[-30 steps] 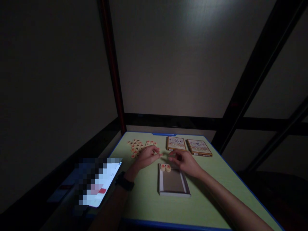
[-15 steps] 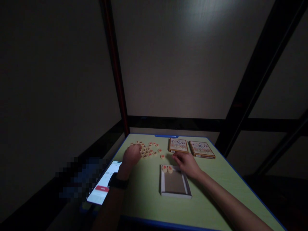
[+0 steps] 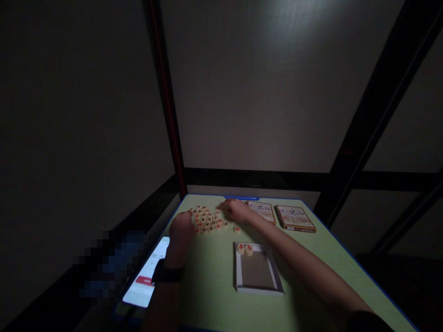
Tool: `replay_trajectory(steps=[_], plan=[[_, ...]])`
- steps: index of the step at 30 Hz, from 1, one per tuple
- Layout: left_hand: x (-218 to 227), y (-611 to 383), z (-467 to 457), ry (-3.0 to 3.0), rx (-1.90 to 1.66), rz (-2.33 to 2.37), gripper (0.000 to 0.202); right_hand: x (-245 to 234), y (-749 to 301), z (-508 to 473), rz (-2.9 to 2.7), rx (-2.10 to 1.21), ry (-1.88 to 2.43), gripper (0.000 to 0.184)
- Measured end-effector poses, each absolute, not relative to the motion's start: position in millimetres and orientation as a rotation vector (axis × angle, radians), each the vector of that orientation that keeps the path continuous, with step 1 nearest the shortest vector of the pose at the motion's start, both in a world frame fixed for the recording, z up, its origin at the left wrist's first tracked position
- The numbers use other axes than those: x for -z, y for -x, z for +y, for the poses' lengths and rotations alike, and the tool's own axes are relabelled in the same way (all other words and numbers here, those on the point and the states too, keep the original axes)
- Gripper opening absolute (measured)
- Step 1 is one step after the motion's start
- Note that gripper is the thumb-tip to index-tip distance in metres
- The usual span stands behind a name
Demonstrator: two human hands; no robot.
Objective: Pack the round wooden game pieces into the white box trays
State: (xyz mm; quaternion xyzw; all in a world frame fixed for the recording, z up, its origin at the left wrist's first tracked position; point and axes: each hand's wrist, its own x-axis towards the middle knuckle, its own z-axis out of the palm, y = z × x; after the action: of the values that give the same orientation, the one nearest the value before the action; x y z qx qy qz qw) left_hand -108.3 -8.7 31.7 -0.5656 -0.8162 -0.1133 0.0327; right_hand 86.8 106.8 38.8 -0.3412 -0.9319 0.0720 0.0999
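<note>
The left hand (image 3: 182, 226) is at the left edge of a cluster of round game pieces (image 3: 208, 221), its back to the camera and its fingers curled out of sight — whether it grips a piece, I cannot tell. The right hand (image 3: 236, 210) reaches across to the far right side of the cluster, palm down, fingers bent, fingertips at the pieces there; whether they pinch 1, I cannot tell either. The pieces are pale, with red or dark characters, and lie close together on the far left part of the green table (image 3: 204, 295), which has a blue edge. 1 red-marked piece (image 3: 237, 229) lies apart, just right of the cluster. Nearer the person is a shallow white-rimmed tray (image 3: 236, 272) with a brown bottom; 2 red-marked discs (image 3: 248, 250) show side by side in its far left corner. The right forearm passes beside the tray. 2 flat printed boxes (image 3: 295, 218) lie at the far right — the left box partly behind the right arm. A lit phone (image 3: 143, 290) lies beside the left wrist, which wears a black band (image 3: 168, 274).
</note>
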Motion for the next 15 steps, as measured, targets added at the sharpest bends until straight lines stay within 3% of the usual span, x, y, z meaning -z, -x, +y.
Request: replay_trajectory(steps=[7, 15], plan=[[-21, 118, -8, 1.777, 0.467, -2.518, 0.041, -33, -42, 132, -2.983, -0.075, 1.020, 0.022], [-26, 112, -13, 1.969, 0.254, -2.518, 0.026, -30, -42, 131, -2.931, 0.003, 1.016, 0.021]])
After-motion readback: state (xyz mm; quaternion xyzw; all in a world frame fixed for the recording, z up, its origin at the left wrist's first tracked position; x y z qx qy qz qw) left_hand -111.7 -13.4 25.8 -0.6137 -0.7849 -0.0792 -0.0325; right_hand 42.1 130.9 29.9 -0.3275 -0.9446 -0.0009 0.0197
